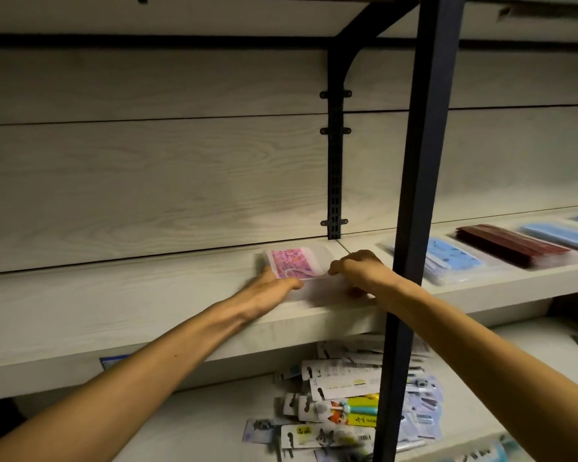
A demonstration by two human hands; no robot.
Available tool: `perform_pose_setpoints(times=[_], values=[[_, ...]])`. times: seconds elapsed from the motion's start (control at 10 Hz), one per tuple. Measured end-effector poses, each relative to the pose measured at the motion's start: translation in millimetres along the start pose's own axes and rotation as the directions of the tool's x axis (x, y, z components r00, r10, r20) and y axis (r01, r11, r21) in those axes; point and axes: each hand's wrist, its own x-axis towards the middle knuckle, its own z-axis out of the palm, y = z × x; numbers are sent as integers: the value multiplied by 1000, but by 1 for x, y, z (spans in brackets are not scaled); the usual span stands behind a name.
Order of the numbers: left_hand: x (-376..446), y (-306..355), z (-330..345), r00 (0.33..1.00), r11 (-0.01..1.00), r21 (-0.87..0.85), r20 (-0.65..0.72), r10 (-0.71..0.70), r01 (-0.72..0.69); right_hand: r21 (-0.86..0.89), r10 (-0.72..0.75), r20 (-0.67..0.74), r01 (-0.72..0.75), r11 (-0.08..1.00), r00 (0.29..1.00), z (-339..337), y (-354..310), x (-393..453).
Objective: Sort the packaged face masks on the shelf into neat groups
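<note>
A: What occupies the centre of the pale wood-grain shelf (114,305)?

B: A pink patterned mask pack (292,263) in a clear wrapper, lying flat near the back panel, just left of the dark front upright (414,208). Both bare hands reach it from the front edge of the shelf.

A: How do the hands meet the pack?

B: The left hand (271,288) lies low on the shelf at the pack's near-left corner, its fingers extended along and partly beneath the wrapper's edge; they look straight, not clenched, though their tips are hidden. The right hand (357,266) arches over the pack's near-right edge, knuckles raised, with its fingers (336,269) curled down and pinching the clear wrapper.

A: What lies to the right of the upright?

B: On the same shelf level, a row of packs: a blue patterned pack (451,256) nearest the upright, then a dark red pack (508,245), then a plain light blue pack (558,235), each just beside the next and well apart from the pink one.

A: And below?

B: On the lower shelf (197,425), a loose heap of carded packages (341,408) overlaps untidily, some bearing cartoon animals and yellow labels; the printing is too blurred to read.
</note>
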Motion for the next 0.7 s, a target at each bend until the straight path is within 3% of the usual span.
perform_pose_setpoints(times=[0.2,0.3,0.4,0.7], values=[[-6,-13,6,987,987,146,-156,-48,71,-205,-255,59,262,943,965,10,9,-11],[-9,-12,12,978,954,296,-208,14,49,-276,-337,67,342,898,939,15,7,-18],[-8,-10,21,980,880,469,-197,19,77,-376,-351,72,351,857,934,19,11,-20],[-16,-2,21,972,811,572,-235,17,124,-484,-254,39,240,841,966,22,10,-20]])
